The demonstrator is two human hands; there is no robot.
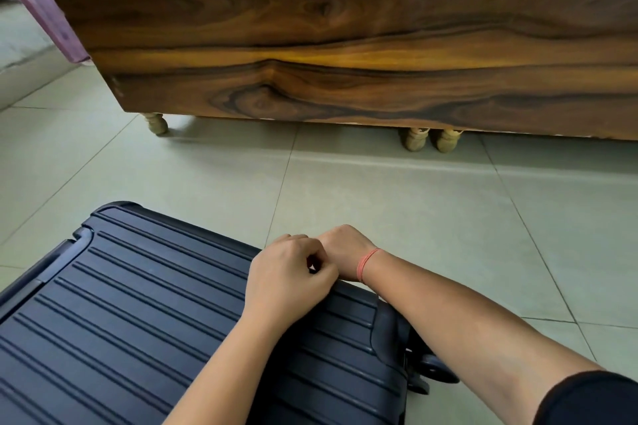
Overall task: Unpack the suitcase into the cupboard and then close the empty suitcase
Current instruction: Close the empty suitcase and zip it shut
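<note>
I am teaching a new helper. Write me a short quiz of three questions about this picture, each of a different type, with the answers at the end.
1. True or false: the suitcase lies flat on the floor with its lid down.
2. Which wrist wears the orange thread? A) the left, B) the right, C) both.
3. Fill in: the left hand and the right hand are together at the suitcase's edge that faces the wooden ____.

Key: 1 true. 2 B. 3 bed.
</note>
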